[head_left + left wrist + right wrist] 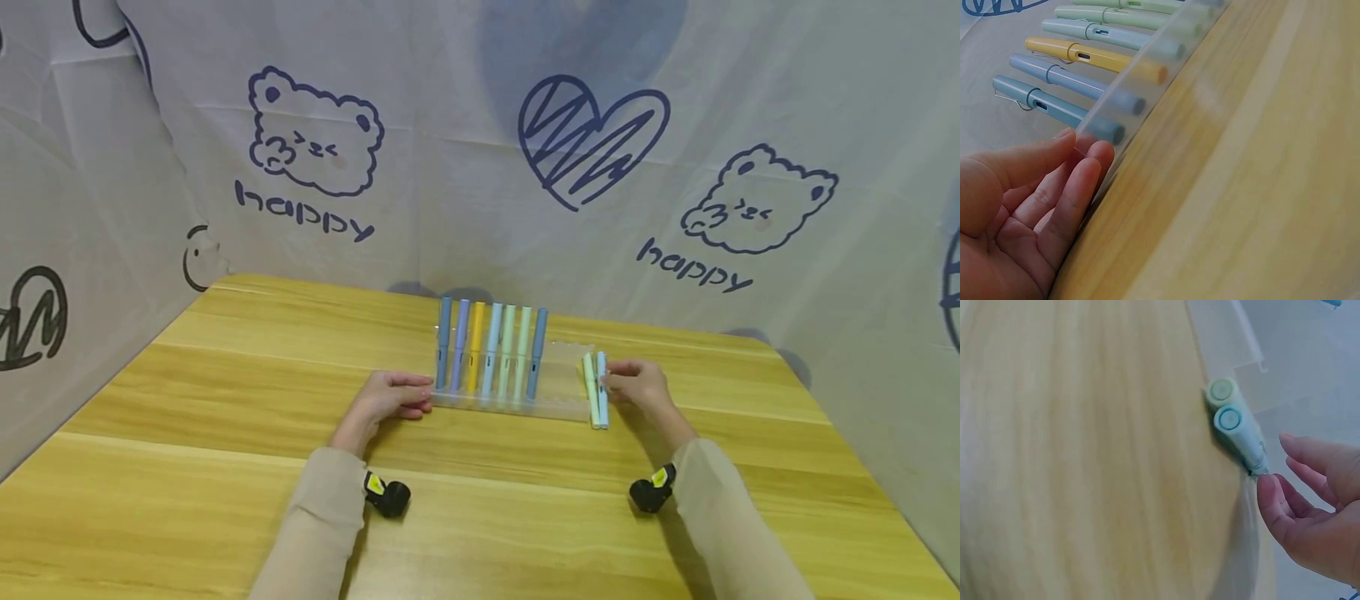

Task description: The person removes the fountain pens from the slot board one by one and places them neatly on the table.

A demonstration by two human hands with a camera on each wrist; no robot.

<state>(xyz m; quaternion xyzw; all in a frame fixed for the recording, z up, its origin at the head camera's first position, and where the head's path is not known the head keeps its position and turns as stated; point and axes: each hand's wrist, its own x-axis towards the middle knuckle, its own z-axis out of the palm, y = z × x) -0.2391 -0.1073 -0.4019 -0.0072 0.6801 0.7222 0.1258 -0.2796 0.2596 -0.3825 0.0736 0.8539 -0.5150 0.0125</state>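
seven pens (492, 350) stood in the clear rack (555, 408), left hand (386, 397) pinching its left end. two pens (602, 393) lay unracked by its right end; right hand (642, 388) was beside them, fingers loosely parted.

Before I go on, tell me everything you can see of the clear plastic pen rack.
The clear plastic pen rack is long and see-through, with a low front edge and a notched upper edge behind. It stands lengthwise on the yellowish wood-grain table. Seven slim blue, purple, yellow and green pens stand in it; the stretch just right of them shows bare. The person's left hand pinches its left end. Two slim pale pens sit by its right end, contact unclear.
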